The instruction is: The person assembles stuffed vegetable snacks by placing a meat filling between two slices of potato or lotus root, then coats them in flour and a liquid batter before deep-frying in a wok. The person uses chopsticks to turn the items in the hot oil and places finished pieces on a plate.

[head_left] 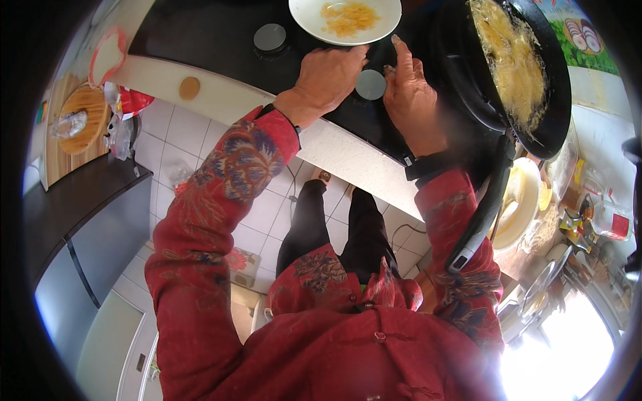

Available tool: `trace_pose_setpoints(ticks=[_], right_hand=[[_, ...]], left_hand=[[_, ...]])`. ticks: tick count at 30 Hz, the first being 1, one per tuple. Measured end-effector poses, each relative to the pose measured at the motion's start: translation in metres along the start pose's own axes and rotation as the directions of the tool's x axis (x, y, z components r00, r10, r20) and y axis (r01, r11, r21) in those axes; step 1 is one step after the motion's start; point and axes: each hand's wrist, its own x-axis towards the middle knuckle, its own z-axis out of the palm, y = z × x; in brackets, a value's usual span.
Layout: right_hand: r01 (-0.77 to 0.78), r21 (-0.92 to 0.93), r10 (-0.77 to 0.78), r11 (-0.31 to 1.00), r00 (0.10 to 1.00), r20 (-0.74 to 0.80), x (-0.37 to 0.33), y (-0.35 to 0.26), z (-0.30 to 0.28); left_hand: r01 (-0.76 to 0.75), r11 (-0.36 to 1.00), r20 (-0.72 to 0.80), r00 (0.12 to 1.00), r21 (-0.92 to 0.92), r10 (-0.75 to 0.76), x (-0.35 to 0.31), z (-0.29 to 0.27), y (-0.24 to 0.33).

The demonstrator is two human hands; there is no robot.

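Observation:
My left hand (329, 79) rests with curled fingers at the near rim of a white plate (314, 20) holding yellow shredded food (349, 17), on a black stovetop (214, 33). My right hand (409, 93) is beside it, fingers pointing up near a round grey stove knob (370, 84); whether it touches the knob I cannot tell. A black frying pan (535, 127) with yellow batter frying in it (511, 60) sits just right of my right hand, its long handle (481, 214) reaching toward me. Both sleeves are red and patterned.
A second grey knob (269, 37) lies left of the plate. The white counter edge (334, 144) runs diagonally. A wooden board (83, 120) and bags (127, 107) are at left. Plates (521, 207), bottles and utensils crowd the right side. The tiled floor (267, 214) is below.

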Motion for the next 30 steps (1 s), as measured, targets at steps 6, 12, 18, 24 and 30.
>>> trace_pose_setpoints(ticks=[6,12,18,24,30], right_hand=[[0.008,-0.026,-0.004,1.000,0.989,0.145,-0.003,0.002,-0.002],[0.061,-0.089,-0.063,0.994,0.998,-0.020,-0.007,0.000,-0.001],[0.024,-0.079,-0.026,0.997,0.999,-0.028,-0.015,-0.003,-0.003],[0.001,-0.014,-0.002,1.000,0.999,-0.037,-0.016,-0.002,-0.002],[0.028,0.099,-0.012,0.995,0.986,-0.164,-0.026,-0.007,-0.027]], left_hand=[[-0.045,0.999,-0.046,0.998,-0.028,0.044,0.006,0.003,-0.003],[-0.065,0.997,-0.074,0.995,-0.035,0.062,0.008,0.003,-0.005],[-0.059,0.998,-0.075,0.996,-0.005,0.058,0.011,0.007,-0.004],[-0.085,0.996,-0.117,0.990,-0.017,0.082,0.006,0.006,-0.004],[0.120,0.991,0.045,0.992,-0.059,-0.118,-0.007,-0.015,0.009]])
